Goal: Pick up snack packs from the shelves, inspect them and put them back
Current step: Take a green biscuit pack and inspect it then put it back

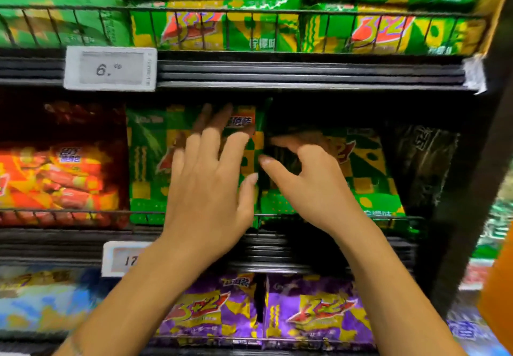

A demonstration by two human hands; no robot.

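Reaching: both hands at the middle shelf (277,86), forearms rising from below.
Left hand (205,189): flat against the face of the green snack pack (150,161), fingers (191,144) straight and spread, thumb beside the pack's right edge.
Right hand (311,186): fingers curled, thumb and forefinger close together at the dark gap between the two green packs; cannot tell whether anything is pinched.
Task pack: upright on the middle shelf, behind the wire rail (83,212); glossy, crinkled film, green with yellow checks and a red logo.
Neighbour pack (369,178): same print, just right of the gap, leaning back.
Left of it: red and orange bags (55,178), shiny, pillow-shaped.
Above: more green packs (222,30) behind a wire fence, white price tag (111,68) reading 6.
Below: purple packs (319,311), second price tag (122,258) partly hidden by the left forearm.
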